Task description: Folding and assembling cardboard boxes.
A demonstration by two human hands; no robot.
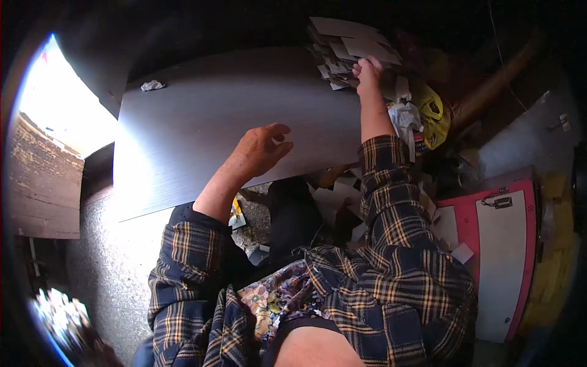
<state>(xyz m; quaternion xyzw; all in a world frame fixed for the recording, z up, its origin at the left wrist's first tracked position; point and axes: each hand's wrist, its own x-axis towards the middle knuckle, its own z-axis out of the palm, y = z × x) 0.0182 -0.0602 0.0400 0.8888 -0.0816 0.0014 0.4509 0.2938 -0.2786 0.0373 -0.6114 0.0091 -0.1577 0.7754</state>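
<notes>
A dark grey table (202,116) with a fine-lined top lies in front of me. Above its middle, toward the near edge, is my left hand (260,148); its fingers are bent, the thumb stands apart, and nothing shows between them. At the far right corner is an uneven stack of flat grey-white card pieces (336,46). Reaching out to the near side of that stack, my right hand (368,70) has its fingers closed at the edge of a top card piece (373,49). The fingertips' exact hold on it is partly hidden.
A crumpled white scrap (153,85) rests at the table's far left. Right of the table are a yellow plastic bag (431,116) and crumpled white plastic (405,119). A pink-and-white cabinet (498,244) with a padlock stands at the right. Loose card pieces (339,202) lie below the table edge.
</notes>
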